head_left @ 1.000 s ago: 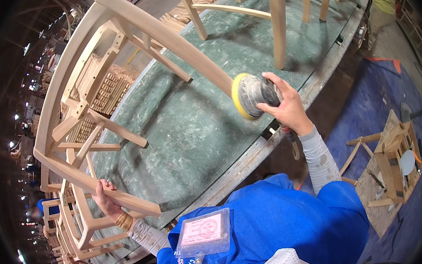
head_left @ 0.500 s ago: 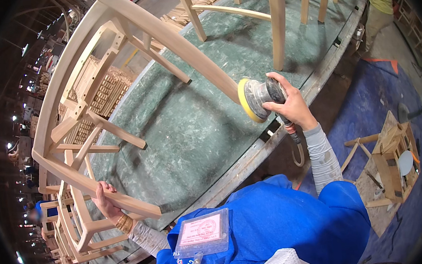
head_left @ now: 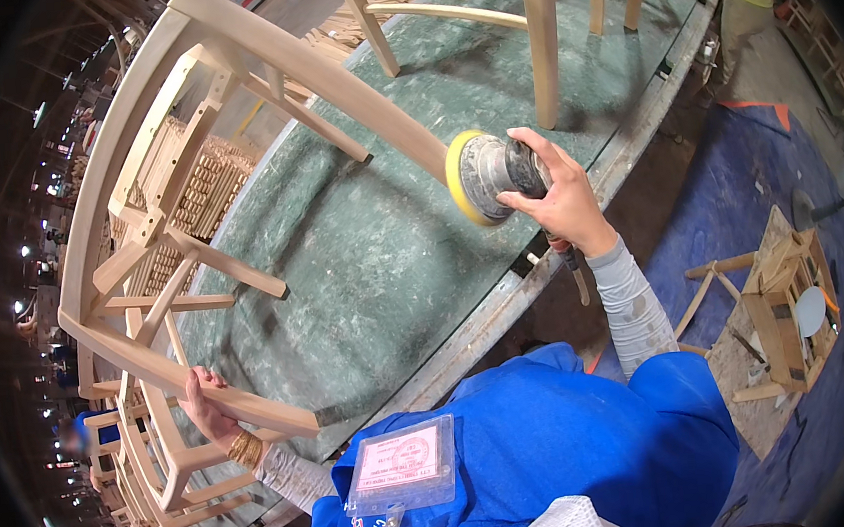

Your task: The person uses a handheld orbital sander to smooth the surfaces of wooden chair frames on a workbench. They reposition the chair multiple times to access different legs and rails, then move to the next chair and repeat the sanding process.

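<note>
At two o'clock, the right hand [head_left: 565,201] grasps a sander [head_left: 496,174], its yellow pad [head_left: 454,182] seemingly against one bar [head_left: 331,86] of the chair [head_left: 187,156] at ten o'clock on the green table [head_left: 361,259]; the left hand [head_left: 209,408] grips another bar [head_left: 264,410] at eight. If that hold slackened, the chair could skid, and a tilted pad might gouge it.

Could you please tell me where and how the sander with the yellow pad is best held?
Probably by its dark, rounded rear end, coming from the right as the right hand does, spanning it between fingers and thumb. The sander is tipped on its side, its broad yellow pad facing left toward the chair frame, so that face is best left clear.
</note>
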Motion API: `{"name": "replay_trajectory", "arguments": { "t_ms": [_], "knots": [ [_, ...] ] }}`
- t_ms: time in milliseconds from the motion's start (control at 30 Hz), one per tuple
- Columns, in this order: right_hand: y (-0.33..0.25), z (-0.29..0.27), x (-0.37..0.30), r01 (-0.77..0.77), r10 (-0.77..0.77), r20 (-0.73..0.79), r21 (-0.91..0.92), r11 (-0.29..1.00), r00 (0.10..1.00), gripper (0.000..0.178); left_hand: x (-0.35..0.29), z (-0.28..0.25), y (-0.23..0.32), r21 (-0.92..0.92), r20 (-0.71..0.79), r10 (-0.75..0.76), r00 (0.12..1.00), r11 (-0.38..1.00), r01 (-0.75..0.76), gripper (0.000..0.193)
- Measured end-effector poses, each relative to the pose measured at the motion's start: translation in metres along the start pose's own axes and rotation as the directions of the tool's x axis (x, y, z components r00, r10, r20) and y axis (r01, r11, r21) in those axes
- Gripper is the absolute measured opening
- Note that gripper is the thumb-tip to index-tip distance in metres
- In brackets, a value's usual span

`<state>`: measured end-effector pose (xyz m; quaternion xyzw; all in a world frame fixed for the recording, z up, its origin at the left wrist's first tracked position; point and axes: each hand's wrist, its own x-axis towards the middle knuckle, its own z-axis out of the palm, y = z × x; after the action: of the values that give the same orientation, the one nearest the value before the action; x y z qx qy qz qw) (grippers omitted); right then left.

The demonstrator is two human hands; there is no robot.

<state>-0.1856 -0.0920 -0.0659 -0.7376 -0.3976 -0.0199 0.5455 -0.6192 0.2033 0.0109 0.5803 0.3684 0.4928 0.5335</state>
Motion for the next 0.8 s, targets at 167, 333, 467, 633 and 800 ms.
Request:
{"name": "replay_trajectory", "arguments": {
  "t_ms": [167,333,467,633,800],
  "knots": [
    [0.017,-0.004,-0.003,-0.214,0.183,0.128,0.293,0.932,0.975,0.068,-0.003,-0.001,0.003,0.032,0.003,0.014,1.000,0.999,-0.014,0.025],
    [0.016,-0.009,0.035,-0.269,0.175,0.278,0.349,0.898,0.944,0.068,-0.004,0.010,0.001,0.033,0.003,0.022,1.000,0.999,-0.022,0.025],
    [0.031,-0.012,0.009,-0.202,0.148,0.216,0.256,0.945,0.965,0.069,-0.006,-0.001,0.000,-0.014,-0.013,-0.001,1.000,1.000,0.001,0.024],
    [0.033,-0.039,-0.002,-0.215,0.193,0.159,0.134,0.967,0.968,0.067,0.002,0.004,0.001,0.003,0.000,0.006,1.000,1.000,-0.006,0.023],
    [0.027,-0.040,0.021,-0.144,0.122,0.123,0.193,0.971,0.985,0.066,0.012,-0.001,0.005,0.027,0.020,-0.015,1.000,1.000,0.015,0.025]
  ]
}}
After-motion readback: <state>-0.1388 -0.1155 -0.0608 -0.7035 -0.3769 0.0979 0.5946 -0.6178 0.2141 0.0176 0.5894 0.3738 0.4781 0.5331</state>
